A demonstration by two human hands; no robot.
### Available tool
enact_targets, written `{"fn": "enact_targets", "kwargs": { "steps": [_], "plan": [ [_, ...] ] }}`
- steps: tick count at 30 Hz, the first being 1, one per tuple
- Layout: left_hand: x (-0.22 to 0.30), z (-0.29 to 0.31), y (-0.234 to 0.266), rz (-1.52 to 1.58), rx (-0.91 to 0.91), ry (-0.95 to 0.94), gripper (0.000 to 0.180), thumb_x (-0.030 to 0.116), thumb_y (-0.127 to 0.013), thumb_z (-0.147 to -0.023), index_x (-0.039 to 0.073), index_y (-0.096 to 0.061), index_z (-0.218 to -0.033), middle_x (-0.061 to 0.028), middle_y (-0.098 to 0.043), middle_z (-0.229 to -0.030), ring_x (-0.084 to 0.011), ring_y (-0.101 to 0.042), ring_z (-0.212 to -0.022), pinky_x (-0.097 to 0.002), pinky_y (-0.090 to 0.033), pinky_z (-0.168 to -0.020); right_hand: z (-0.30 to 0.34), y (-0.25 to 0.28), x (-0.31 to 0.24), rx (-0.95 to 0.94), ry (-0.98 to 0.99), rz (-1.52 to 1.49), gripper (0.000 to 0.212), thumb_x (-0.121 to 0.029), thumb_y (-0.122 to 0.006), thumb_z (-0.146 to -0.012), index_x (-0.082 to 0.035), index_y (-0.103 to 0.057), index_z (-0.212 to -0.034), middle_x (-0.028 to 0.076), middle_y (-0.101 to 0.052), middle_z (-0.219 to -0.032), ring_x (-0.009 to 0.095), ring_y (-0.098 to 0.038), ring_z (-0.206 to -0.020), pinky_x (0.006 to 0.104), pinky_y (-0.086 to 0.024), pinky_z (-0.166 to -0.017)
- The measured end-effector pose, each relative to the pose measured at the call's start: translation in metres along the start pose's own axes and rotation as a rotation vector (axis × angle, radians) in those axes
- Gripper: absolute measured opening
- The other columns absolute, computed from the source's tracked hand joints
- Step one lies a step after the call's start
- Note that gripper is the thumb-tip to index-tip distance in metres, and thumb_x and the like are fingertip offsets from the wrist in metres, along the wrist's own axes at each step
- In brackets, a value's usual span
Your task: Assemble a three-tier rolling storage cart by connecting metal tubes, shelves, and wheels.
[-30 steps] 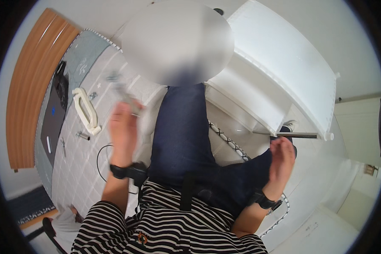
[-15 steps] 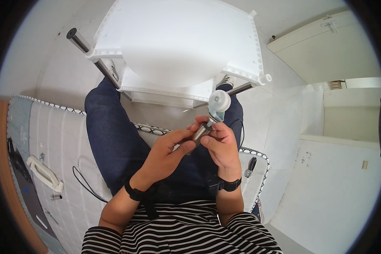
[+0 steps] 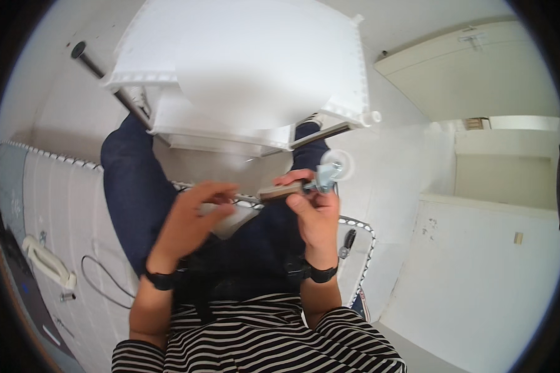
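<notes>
Your right grip (image 3: 318, 219) is wrapped around the short metal tube (image 3: 280, 191), holding it nearly level above your dark trousers (image 3: 246, 248), with the white-wheeled caster (image 3: 331, 174) at its right end. Your left grip (image 3: 188, 221) is released, apart from the tube (its curved fingers blur). Beyond stands the white shelf unit (image 3: 280, 40).

Close behind the left hand (image 3: 190, 217) and right hand (image 3: 318, 225) sit black wristbands (image 3: 161, 281), the right one with a small black block on its inner side, then a black-and-white striped, short-sleeved shirt (image 3: 264, 339), with dark navy trousers (image 3: 132, 169) extending past both hands.
</notes>
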State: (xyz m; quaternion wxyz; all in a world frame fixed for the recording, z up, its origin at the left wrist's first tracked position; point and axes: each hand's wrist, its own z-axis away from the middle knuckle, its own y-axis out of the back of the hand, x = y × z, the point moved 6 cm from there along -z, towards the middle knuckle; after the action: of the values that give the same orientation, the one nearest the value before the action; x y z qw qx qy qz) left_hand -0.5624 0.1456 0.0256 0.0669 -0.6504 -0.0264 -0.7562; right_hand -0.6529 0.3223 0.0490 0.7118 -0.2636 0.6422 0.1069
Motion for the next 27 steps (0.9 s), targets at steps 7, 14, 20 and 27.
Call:
{"fn": "enact_targets", "kwargs": {
  "steps": [7,14,20,27],
  "plan": [
    [-0.071,0.003,0.114,-0.104,0.148,0.247,0.027,0.010,-0.055,-0.089,0.001,-0.056,-0.115,-0.0059,-0.059,-0.094,-0.0109,-0.058,-0.077,-0.0245,-0.051,-0.062,-0.035,0.095,-0.118,0.478,0.433,0.384,0.030,-0.004,-0.057,-0.088,0.003,-0.049,-0.116,0.018,-0.059,-0.109,0.026,-0.056,-0.106,0.0355,-0.041,-0.096],
    [-0.101,0.005,0.151,0.415,0.339,0.153,0.027,0.021,-0.048,-0.095,0.000,-0.054,-0.111,-0.0054,-0.058,-0.087,-0.0107,-0.058,-0.072,-0.0245,-0.053,-0.056,-0.083,0.116,-0.126,0.427,0.369,0.393,0.029,-0.009,-0.057,-0.089,0.001,-0.049,-0.115,0.013,-0.063,-0.104,0.022,-0.060,-0.098,0.0311,-0.043,-0.090],
    [-0.106,0.000,0.154,0.516,0.379,0.131,0.028,0.024,-0.049,-0.096,0.001,-0.054,-0.112,-0.0041,-0.059,-0.087,-0.0097,-0.057,-0.073,-0.0236,-0.052,-0.059,-0.090,0.106,-0.125,0.379,0.393,0.575,0.029,-0.011,-0.056,-0.090,0.001,-0.049,-0.116,0.011,-0.063,-0.100,0.018,-0.060,-0.094,0.0280,-0.044,-0.083],
    [-0.107,-0.003,0.154,0.531,0.388,0.126,0.030,0.025,-0.049,-0.096,0.002,-0.053,-0.114,-0.0034,-0.058,-0.088,-0.0090,-0.056,-0.075,-0.0240,-0.051,-0.063,-0.089,0.090,-0.120,0.341,0.501,0.762,0.030,-0.010,-0.052,-0.092,0.001,-0.045,-0.119,0.010,-0.060,-0.097,0.015,-0.058,-0.091,0.0272,-0.043,-0.083]
  ]
}}
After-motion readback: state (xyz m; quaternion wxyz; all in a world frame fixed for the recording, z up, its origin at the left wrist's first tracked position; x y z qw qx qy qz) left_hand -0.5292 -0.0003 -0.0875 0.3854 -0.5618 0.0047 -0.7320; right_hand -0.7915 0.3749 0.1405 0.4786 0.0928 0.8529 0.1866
